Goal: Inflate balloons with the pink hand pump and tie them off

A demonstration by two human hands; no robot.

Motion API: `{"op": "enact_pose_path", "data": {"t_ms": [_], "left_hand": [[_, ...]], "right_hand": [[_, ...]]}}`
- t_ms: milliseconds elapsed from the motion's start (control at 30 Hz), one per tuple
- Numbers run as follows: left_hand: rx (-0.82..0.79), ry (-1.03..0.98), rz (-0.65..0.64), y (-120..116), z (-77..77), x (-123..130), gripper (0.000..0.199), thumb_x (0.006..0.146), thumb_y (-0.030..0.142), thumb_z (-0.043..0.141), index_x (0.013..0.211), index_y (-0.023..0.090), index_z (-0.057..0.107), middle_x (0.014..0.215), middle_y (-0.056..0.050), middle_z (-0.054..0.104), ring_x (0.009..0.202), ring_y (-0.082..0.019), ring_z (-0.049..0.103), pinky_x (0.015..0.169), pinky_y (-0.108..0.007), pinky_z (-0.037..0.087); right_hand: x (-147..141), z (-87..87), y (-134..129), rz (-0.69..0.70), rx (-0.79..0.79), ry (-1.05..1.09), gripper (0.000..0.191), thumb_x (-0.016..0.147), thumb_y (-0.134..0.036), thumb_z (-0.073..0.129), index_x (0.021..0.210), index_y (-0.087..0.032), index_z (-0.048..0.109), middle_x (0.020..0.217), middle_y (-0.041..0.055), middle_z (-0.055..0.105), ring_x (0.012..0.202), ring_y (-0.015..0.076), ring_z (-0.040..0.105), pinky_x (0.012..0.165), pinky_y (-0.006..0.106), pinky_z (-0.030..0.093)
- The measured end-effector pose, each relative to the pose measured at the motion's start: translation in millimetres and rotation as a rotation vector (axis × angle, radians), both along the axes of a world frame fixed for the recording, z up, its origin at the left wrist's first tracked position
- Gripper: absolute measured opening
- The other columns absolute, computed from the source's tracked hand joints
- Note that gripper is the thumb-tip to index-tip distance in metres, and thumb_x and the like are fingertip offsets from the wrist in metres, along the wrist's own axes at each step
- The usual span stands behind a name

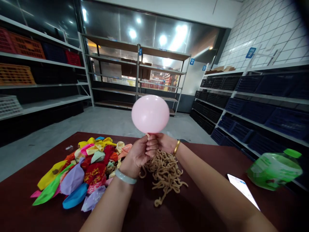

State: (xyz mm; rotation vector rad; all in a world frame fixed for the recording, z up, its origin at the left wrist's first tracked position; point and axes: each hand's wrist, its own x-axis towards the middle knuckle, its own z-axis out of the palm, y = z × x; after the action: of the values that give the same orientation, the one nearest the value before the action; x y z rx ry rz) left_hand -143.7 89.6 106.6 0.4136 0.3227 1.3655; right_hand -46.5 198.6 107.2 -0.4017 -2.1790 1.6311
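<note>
A round, inflated pink balloon [150, 114] stands above both hands, with its neck down between the fingers. My left hand [140, 151], with a pale bangle at the wrist, is closed at the balloon's neck. Against it, my right hand [164, 142], with a gold bangle, is also closed at the neck. Just below the hands lies a tangled pile of tan cords [166, 172]. To the left of my left hand spreads a heap of limp coloured balloons [96, 170] in yellow, red, blue, green and purple.
The dark red table [198, 206] bears a lit phone [242, 190] and a green bottle [275, 169] at the right. Shelves with crates [27, 45] stand at the left, dark crates [253, 111] fill racks at the right, and a metal rack [137, 74] stands behind.
</note>
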Motion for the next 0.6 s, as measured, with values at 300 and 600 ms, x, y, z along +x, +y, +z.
{"op": "enact_pose_path", "data": {"t_ms": [300,600], "left_hand": [[-0.032,0.246,0.065,8.9,-13.8,-19.3,0.025,0.078,0.018,0.064,0.072,0.018,0.039,0.058,0.009,0.021,0.042,-0.003,0.022,0.037,-0.013,0.014],[-0.070,0.542,0.590,16.5,-14.1,1.1,0.030,0.070,0.030,0.066,0.069,0.020,0.037,0.050,0.011,0.027,0.039,-0.003,0.020,0.039,-0.014,0.011]], "right_hand": [[15.0,16.3,20.3,-0.340,0.454,-0.109,0.026,0.086,-0.032,0.054,0.072,-0.014,0.067,0.056,-0.0042,0.051,0.054,0.0098,0.041,0.054,0.023,0.030],[30.4,24.7,-15.1,-0.325,0.984,-0.107,0.019,0.089,-0.023,0.054,0.077,-0.018,0.068,0.076,0.0042,0.065,0.073,0.0163,0.054,0.068,0.027,0.036]]}}
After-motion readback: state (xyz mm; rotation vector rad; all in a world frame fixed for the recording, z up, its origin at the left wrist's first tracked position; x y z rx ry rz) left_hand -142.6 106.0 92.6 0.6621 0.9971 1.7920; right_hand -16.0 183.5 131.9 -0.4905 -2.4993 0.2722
